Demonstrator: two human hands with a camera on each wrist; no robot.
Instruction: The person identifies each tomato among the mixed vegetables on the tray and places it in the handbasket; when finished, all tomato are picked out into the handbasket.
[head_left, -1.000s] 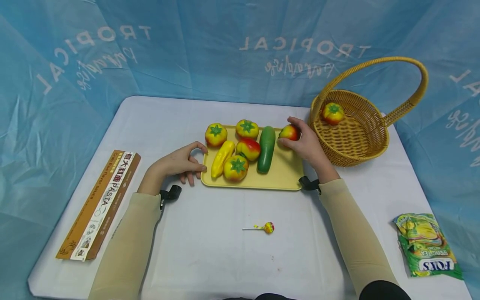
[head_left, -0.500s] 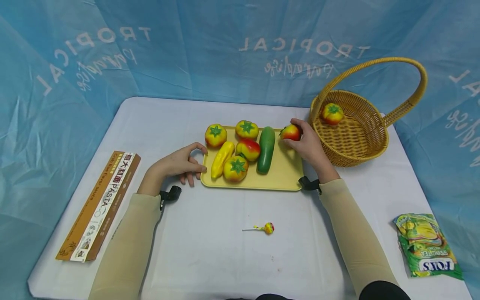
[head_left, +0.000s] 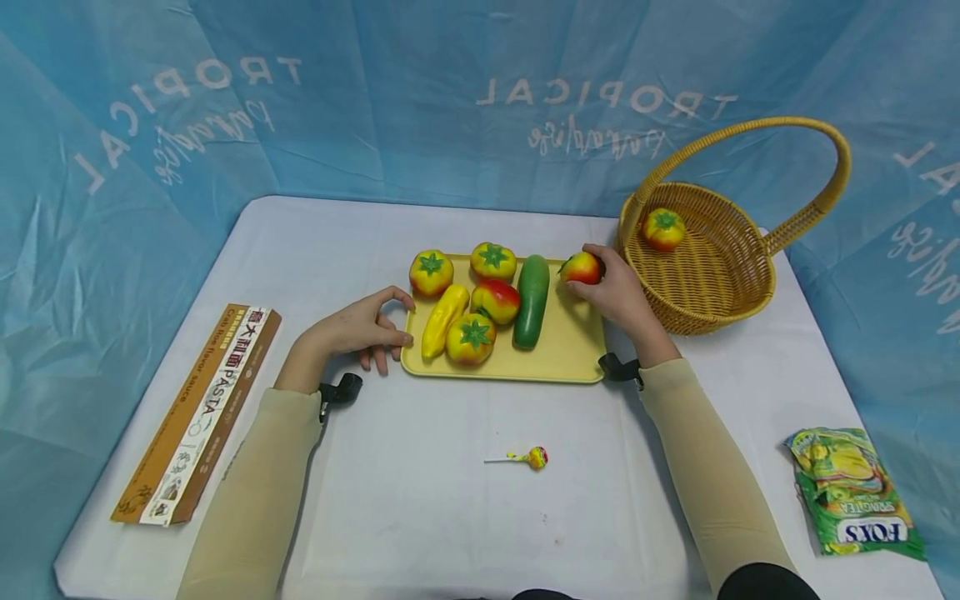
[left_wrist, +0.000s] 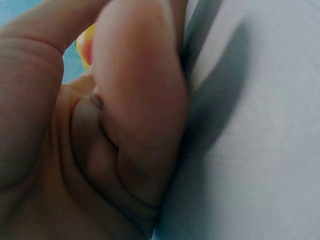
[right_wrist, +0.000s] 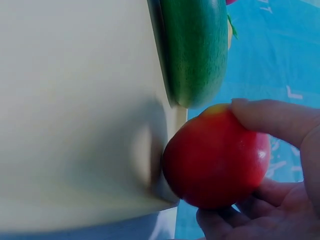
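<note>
In the head view, my right hand point(head_left: 624, 287) grips a red-and-yellow toy mango point(head_left: 579, 268) between thumb and fingers at the far right corner of the yellow tray point(head_left: 562, 354). The right wrist view has the mango point(right_wrist: 215, 157) close up beside the end of a green cucumber point(right_wrist: 195, 55); whether it touches the tray is unclear. My left hand point(head_left: 356, 325) touches the tray's left edge with thumb and index finger, the other fingers loosely bent. On the tray lie several toy persimmons point(head_left: 470, 340), another mango point(head_left: 495, 300) and a yellow banana-like fruit point(head_left: 445, 321).
Behind my right hand, a tall-handled wicker basket point(head_left: 697, 283) contains one persimmon point(head_left: 663, 229). A lollipop point(head_left: 536, 457) lies in front of the tray. The pasta box point(head_left: 195, 417) sits at left, and a green candy bag point(head_left: 855, 492) at front right.
My right hand has shifted slightly to the right with the toy mango, still near the tray's far corner. The left hand keeps its place at the tray edge.
</note>
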